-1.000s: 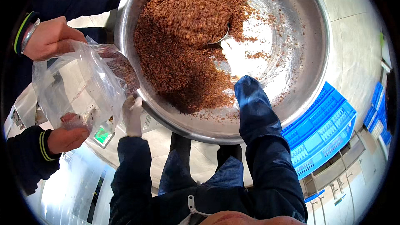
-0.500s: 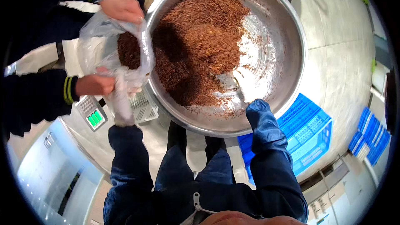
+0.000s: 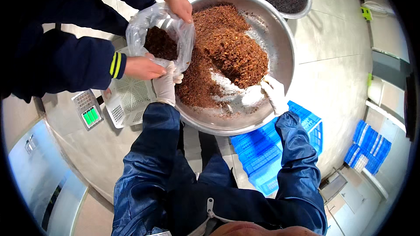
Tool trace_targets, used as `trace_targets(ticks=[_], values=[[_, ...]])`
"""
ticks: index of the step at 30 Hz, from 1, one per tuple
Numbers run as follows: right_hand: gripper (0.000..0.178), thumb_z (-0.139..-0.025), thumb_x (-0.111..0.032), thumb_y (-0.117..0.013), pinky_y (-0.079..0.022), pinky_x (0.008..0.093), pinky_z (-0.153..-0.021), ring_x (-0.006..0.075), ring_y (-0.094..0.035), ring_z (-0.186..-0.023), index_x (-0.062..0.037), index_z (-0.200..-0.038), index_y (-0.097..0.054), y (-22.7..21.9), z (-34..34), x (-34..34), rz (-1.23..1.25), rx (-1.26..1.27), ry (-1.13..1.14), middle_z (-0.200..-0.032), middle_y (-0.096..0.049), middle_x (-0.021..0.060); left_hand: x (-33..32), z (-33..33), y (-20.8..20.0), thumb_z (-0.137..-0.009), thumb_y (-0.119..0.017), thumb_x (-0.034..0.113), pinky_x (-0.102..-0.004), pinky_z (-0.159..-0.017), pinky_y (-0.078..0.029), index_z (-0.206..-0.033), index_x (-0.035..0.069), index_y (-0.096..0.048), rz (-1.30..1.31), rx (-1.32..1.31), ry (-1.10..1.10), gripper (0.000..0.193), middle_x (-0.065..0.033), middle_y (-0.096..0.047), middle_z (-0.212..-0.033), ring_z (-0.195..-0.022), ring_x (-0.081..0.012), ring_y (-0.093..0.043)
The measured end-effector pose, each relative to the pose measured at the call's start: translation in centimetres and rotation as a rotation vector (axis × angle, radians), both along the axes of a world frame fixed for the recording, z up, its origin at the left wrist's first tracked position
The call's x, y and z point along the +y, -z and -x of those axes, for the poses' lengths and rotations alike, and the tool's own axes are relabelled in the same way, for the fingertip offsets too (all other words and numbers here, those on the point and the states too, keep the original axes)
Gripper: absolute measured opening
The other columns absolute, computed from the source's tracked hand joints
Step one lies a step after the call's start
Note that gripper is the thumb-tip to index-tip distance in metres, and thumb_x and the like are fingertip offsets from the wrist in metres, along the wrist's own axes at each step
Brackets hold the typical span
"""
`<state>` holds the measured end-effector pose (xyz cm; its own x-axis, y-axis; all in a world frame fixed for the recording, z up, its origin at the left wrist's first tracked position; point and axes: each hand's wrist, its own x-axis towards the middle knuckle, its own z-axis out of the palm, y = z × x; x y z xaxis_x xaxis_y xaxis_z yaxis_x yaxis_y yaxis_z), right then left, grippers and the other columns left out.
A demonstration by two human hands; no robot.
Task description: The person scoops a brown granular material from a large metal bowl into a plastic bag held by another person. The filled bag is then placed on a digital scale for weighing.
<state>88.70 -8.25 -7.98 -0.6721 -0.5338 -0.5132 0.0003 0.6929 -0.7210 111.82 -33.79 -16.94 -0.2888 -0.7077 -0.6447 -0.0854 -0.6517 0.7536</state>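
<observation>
My left hand (image 3: 164, 88), in a white glove, is closed on the near rim of a clear plastic bag (image 3: 187, 46), beside a co-worker's hand (image 3: 142, 67). Dark brown crumbly material (image 3: 161, 43) lies inside the bag. The co-worker's other hand (image 3: 179, 6) holds the far rim, so the mouth gapes. A wide steel basin (image 3: 286, 30) contains reddish-brown flakes (image 3: 197, 85). My gloved right hand (image 3: 274, 94) is closed at the right edge of a heaped mound of flakes (image 3: 238, 57) in the basin; whatever its fingers grip is hidden by the heap.
A second steel basin (image 3: 307, 0) with dark granules stands at the far right. Below the bag is a white perforated basket (image 3: 127, 98), with a scale with a green display (image 3: 89, 112) at its left. Blue crates (image 3: 258, 161) sit by my right arm; more blue crates (image 3: 369, 146) stand farther right.
The basin and bag now appear lower and the bag farther right in view. My right hand has come up beside a heaped mound of flakes. My left hand still grips the bag.
</observation>
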Motion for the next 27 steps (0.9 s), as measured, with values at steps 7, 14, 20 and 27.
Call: trace_targets(ticks=[7, 14, 20, 27], values=[[0.021, -0.083, -0.022, -0.059, -0.041, 0.0262, -0.055, 0.0095, -0.051, -0.058, -0.0021, -0.086, -0.063, -7.6, -0.2, -6.1, -0.086, -0.02, -0.215, -0.062, -0.056, 0.0044, 1.1, -2.0, 3.3, -0.088, -0.056, 0.027, -0.0276, -0.041, -0.047, -0.108, -0.005, -0.053, -0.105, 0.155, 0.149, 0.037, -0.0177, -0.065, -0.075, -0.052, -0.0217, -0.062], [0.037, -0.083, -0.037, -0.052, -0.046, 0.04, -0.071, 0.0362, -0.059, -0.078, -0.0021, -0.086, -0.064, -12.2, -1.5, -16.9, -0.479, 0.539, -0.816, -0.077, -0.062, 0.0205, 2.5, -1.4, -2.8, -0.086, -0.06, 0.016, -0.0227, -0.04, -0.042, -0.102, -0.003, -0.056, -0.075, 0.192, 0.071, 0.025, -0.0125, -0.063, -0.077, -0.048, -0.0136, -0.057], [0.026, -0.083, -0.03, -0.055, -0.049, 0.0367, -0.072, 0.0266, -0.063, -0.079, -0.0085, -0.088, -0.068, -12.9, -10.0, -32.2, -0.78, 1.04, -1.464, -0.084, -0.066, 0.0113, 2.6, -1.1, -3.6, -0.085, -0.062, 0.014, -0.0226, -0.042, -0.042, -0.088, -0.003, -0.059, -0.087, 0.165, 0.052, 0.017, -0.0096, -0.063, -0.069, -0.048, -0.0117, -0.055], [0.02, -0.077, -0.018, -0.055, -0.051, 0.0363, -0.061, 0.0281, -0.064, -0.068, -0.0038, -0.084, -0.068, -16.2, -9.2, -33.6, -0.77, 1.15, -1.559, -0.076, -0.065, 0.0139, 2.0, -1.3, -3.5, -0.086, -0.06, 0.014, -0.0241, -0.041, -0.039, -0.085, -0.002, -0.056, -0.141, 0.308, -0.004, 0.017, -0.0083, -0.061, -0.066, -0.047, -0.0126, -0.053]])
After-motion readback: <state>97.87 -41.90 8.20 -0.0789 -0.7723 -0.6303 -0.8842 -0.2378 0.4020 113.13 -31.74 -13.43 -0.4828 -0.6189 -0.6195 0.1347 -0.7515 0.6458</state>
